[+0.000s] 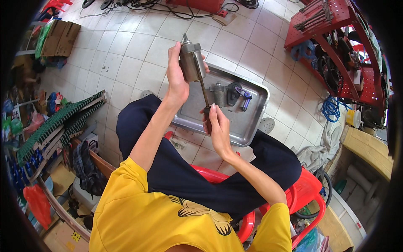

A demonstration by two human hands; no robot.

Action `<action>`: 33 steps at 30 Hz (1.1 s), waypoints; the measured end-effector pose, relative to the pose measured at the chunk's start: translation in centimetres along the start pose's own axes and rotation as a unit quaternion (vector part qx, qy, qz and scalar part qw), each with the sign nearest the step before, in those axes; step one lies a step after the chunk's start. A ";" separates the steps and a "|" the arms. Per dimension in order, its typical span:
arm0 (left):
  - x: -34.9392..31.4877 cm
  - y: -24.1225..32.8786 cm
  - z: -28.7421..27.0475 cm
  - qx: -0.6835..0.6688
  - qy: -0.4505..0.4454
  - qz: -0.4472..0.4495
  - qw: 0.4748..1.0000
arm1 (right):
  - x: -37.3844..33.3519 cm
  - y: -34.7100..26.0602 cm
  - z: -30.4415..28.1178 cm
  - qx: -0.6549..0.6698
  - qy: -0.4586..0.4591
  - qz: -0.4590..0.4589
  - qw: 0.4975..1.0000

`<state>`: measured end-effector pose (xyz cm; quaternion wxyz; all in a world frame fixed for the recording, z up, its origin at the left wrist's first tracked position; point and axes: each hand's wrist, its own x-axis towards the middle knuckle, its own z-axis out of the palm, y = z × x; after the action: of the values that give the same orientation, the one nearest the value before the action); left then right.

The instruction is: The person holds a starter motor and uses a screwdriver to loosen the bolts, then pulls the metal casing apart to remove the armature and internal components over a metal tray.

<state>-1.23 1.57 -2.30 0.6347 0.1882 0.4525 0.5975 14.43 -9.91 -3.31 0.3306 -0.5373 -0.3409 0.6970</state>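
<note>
My left hand point(178, 84) is wrapped around a silver cylindrical starter motor point(191, 66), its narrow shaft end pointing up and away from me. My right hand point(221, 130) grips the dark handle of a screwdriver point(204, 91). The long shaft runs up along the motor's side, and its tip is near the motor's upper flange; I cannot tell whether it sits on a screw. Both hands are above the near left part of a metal tray point(263, 103). Inside the tray lie a grey metal housing point(218, 93), a black part point(233, 94) and a blue-and-silver piece point(246, 101).
A red perforated rack point(310, 25) with tools stands at the far right, a coiled blue hose point(331, 110) below it. Cardboard boxes point(61, 38) are at the far left. Black cables point(168, 6) lie across the tiled floor. A red plastic chair point(308, 189) is near my right leg.
</note>
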 end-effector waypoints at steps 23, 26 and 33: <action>-0.3 0.5 0.2 0.024 0.089 -0.013 0.996 | -0.5 -1.6 0.4 0.025 -0.025 0.057 0.998; -0.3 0.4 0.2 0.023 0.093 -0.012 0.995 | -0.3 -0.9 0.2 0.073 -0.030 0.047 0.996; -0.2 0.4 -0.3 0.021 0.086 -0.013 0.996 | 0.0 0.7 0.1 -0.054 -0.004 -0.045 0.998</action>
<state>-1.67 1.43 -2.03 0.5966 0.1437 0.5207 0.5936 14.25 -10.29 -3.85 0.3309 -0.5352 -0.4032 0.6644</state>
